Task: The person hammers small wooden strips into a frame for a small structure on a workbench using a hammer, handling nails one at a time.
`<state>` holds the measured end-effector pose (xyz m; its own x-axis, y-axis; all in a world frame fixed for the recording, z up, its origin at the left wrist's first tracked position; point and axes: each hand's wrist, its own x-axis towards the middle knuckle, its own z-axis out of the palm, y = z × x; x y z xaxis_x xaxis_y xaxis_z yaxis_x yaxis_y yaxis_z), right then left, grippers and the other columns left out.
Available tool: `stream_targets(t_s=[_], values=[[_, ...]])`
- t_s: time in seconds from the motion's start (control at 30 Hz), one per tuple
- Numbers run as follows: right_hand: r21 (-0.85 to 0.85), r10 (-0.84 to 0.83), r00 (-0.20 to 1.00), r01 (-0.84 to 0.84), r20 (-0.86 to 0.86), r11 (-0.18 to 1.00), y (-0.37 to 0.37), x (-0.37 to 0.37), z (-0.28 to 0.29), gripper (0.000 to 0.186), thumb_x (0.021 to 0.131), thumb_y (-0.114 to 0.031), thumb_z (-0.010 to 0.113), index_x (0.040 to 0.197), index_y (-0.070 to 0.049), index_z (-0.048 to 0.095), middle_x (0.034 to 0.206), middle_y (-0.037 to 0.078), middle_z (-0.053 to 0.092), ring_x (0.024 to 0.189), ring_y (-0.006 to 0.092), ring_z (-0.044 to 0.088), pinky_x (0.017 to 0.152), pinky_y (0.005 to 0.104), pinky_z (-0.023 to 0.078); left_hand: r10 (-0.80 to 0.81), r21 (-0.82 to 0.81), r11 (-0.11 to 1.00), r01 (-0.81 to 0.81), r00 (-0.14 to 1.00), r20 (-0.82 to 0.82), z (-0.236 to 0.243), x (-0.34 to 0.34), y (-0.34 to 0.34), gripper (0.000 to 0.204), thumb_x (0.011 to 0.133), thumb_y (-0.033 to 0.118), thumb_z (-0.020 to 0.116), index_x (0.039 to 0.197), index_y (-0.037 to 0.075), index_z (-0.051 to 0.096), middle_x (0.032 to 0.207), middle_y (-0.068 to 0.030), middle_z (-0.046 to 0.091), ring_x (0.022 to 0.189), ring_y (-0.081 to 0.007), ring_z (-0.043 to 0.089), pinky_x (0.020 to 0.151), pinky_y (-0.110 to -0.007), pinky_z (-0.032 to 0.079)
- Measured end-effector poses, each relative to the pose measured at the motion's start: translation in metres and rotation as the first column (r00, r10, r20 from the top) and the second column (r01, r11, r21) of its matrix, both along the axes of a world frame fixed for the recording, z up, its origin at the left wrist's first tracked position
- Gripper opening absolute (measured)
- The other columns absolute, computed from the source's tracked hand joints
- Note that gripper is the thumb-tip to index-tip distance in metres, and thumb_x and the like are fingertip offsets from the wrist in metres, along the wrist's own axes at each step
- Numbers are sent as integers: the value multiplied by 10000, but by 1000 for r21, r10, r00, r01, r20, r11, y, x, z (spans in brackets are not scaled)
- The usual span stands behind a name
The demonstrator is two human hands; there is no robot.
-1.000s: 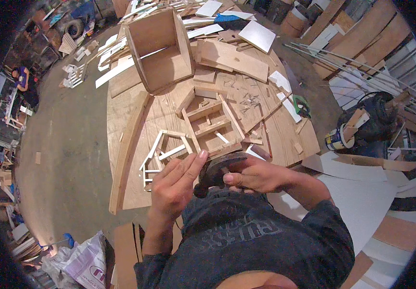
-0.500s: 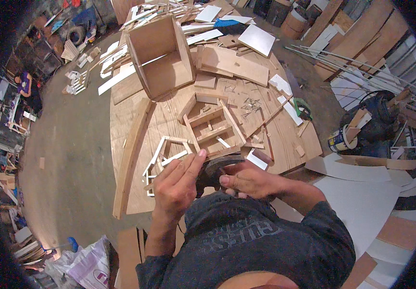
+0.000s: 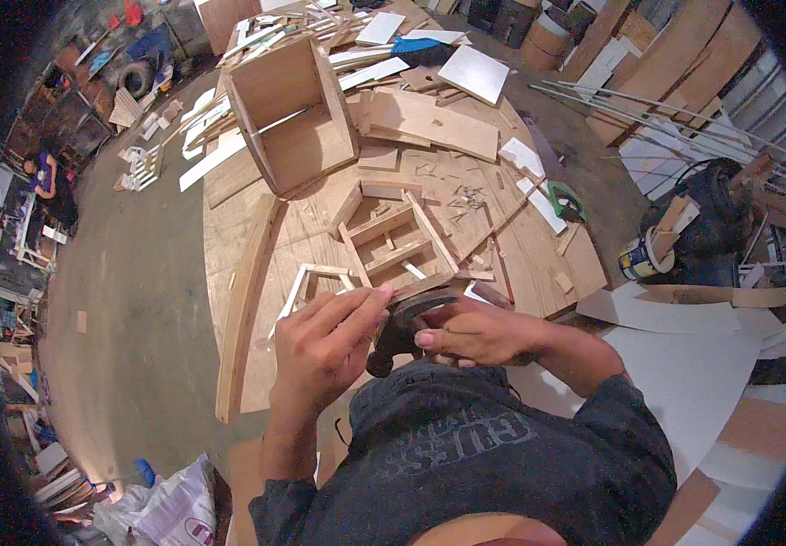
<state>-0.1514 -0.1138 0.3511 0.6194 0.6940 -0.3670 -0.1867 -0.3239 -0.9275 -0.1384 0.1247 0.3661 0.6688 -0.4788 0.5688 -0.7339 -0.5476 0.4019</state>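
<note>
Black tool [image 3: 399, 329] first: your right hand [image 3: 479, 332] is clamped on it, thumb up on its side. Your left hand [image 3: 324, 341] has its fingers stretched out, one tip at the near edge of the wood frame [image 3: 397, 257]; can't tell if it's pinching anything. Compared with half a second ago, the tool's knobby lower end shows again and your left hand covers more of the small frame [image 3: 294, 293]. Both hands are at the same edge though, so I'd call it a minor adjustment. Farther out: nails [image 3: 467, 196] loose on the table [image 3: 525, 255], then the box [image 3: 279, 86].
</note>
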Motion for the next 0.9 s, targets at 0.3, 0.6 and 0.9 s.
stream_targets(t_s=[0.3, 0.6, 0.9], values=[[-71, 12, 998, -8, 60, 997, 1, 2, 0, 545, 1035, -512, 410, 938, -11, 601, 767, 31, 540, 626, 125, 502, 569, 323, 432, -78, -318, 948, -26, 948, -310, -15, 2, -10, 178, 821, 47, 751, 998, 50, 735, 856, -106, 702, 731, -243, 692, 618, -324, 543], [-55, -64, 998, 62, -30, 997, 20, -7, -11, 509, 1019, -504, 463, 890, -26, 583, 722, 40, 545, 629, 122, 519, 575, 319, 454, 8, -356, 923, -146, 933, -360, -25, -4, -5, 149, 808, -6, 743, 952, 33, 747, 788, -116, 693, 700, -215, 685, 594, -302, 512], [-43, -106, 994, 105, -24, 994, 35, -24, -46, 457, 1026, -456, 464, 981, -17, 583, 759, 75, 584, 686, 161, 560, 632, 345, 479, 29, -338, 925, -173, 920, -391, -26, -14, 3, 132, 799, -11, 735, 924, 31, 738, 779, -118, 682, 683, -251, 670, 613, -326, 512]])
